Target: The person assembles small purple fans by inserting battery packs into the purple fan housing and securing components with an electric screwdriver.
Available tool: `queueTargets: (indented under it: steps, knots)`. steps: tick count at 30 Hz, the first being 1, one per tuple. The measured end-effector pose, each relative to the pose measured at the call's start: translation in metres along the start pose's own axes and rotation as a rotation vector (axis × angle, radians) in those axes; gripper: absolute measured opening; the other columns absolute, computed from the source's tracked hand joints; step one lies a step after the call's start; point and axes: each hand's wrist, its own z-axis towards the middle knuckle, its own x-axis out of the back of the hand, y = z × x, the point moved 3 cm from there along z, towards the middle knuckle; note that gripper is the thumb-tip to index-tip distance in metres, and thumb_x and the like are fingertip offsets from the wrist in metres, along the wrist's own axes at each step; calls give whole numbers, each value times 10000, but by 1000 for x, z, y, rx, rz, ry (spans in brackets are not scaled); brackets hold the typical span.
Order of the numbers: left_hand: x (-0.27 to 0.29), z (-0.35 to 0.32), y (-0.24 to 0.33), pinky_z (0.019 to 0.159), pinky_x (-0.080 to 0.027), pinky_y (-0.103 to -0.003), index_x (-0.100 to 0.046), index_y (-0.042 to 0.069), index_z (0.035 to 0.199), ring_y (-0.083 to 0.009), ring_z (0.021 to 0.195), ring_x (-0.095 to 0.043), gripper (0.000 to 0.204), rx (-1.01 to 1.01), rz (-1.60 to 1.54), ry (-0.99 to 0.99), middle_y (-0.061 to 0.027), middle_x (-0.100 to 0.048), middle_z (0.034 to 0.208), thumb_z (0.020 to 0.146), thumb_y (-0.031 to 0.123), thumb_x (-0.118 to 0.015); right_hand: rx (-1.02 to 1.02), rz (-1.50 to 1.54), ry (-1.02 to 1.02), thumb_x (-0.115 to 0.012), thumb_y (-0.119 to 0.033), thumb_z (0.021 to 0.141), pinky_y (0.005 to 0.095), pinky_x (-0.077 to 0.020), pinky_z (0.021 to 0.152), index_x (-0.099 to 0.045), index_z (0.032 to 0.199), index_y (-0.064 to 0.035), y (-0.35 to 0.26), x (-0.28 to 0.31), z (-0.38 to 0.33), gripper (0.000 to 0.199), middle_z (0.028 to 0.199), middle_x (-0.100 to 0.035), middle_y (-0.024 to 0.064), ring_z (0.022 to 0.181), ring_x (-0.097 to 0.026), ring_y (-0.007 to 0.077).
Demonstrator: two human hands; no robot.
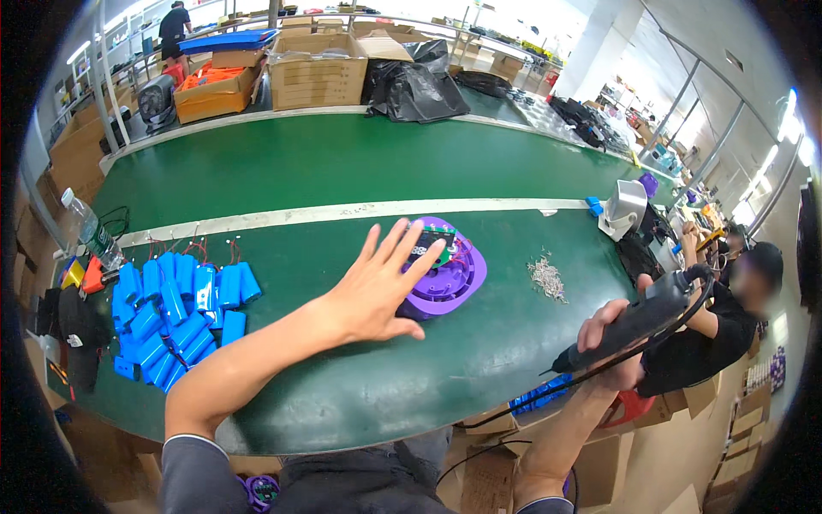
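My left hand [377, 287] is open, its fingers spread over a purple plastic housing [467, 287] on the green table. A green circuit board [445, 253] with a small dark display sits in the housing, partly covered by my fingers. In my right hand [610, 343] is a black electric screwdriver [638, 319], held over the table's right edge. Its tip points down and to the left, and a black cord trails from its rear end. Between the housing and the screwdriver lies a small pile of screws [547, 278].
Blue battery packs [175, 317] with thin red wires are heaped at the left, near a clear bottle [92, 231]. A white strip [342, 211] crosses the table. Cardboard boxes [317, 73] and a black bag [415, 86] stand at the back. Another person [728, 317] works at the right.
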Motion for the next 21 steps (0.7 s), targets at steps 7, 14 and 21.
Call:
queueTargets:
  steps: [7,14,21]
  knots:
    - [-40,18,5,1019,-245,-554,-410,113,1295,-402,1235,-340,737,-147,125,-76,-231,-378,1313,677,371,-717,-91,-366,197,-818,-274,631,266,-474,485,-264,1341,21,8,10,-6,947,788,-564,117,557,-558,163]
    - [-32,35,4,937,-393,-461,-559,93,1121,-357,1081,-500,402,-150,19,134,-185,-534,1146,745,197,-656,-84,-503,285,-723,-168,737,284,-489,613,-415,1239,44,16,12,1,626,957,-565,89,706,-581,155]
    - [-51,38,-51,803,-526,-383,-532,-6,1126,-215,873,-625,295,994,-1650,-258,-127,-617,1020,924,185,-434,430,-758,466,-725,-124,745,282,-499,631,-371,1210,20,11,-3,-4,602,864,-589,95,682,-585,170]
